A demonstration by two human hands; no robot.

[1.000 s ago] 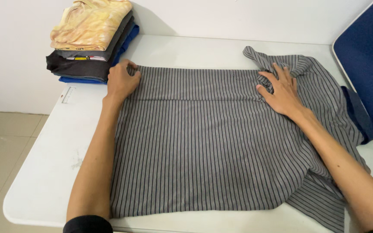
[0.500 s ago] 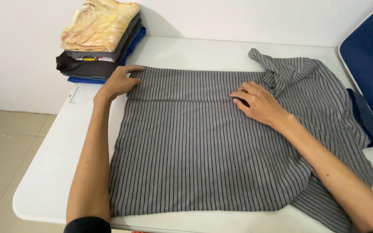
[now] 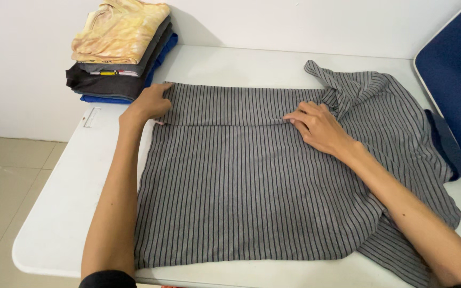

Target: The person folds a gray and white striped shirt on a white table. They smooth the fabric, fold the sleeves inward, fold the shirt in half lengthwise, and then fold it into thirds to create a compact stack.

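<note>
A grey shirt with thin dark stripes (image 3: pixel 241 186) lies spread on the white table (image 3: pixel 76 192). Its far part is folded toward me into a band. My left hand (image 3: pixel 148 104) grips the left end of that band, beside the stack of clothes. My right hand (image 3: pixel 318 128) pinches the fold's near edge right of the middle, just left of the bunched collar and sleeve (image 3: pixel 348 85). Both forearms rest over the shirt.
A stack of folded clothes (image 3: pixel 121 48), yellow on top, then grey, black and blue, stands at the table's far left corner against the white wall. A blue padded panel (image 3: pixel 454 69) stands at the right, with dark blue cloth (image 3: pixel 446 144) under the shirt's edge. Tiled floor lies to the left.
My right hand slid left from the collar area along the fold and now pinches its edge. My left hand stayed at the left end of the band and shifted its grip slightly.
</note>
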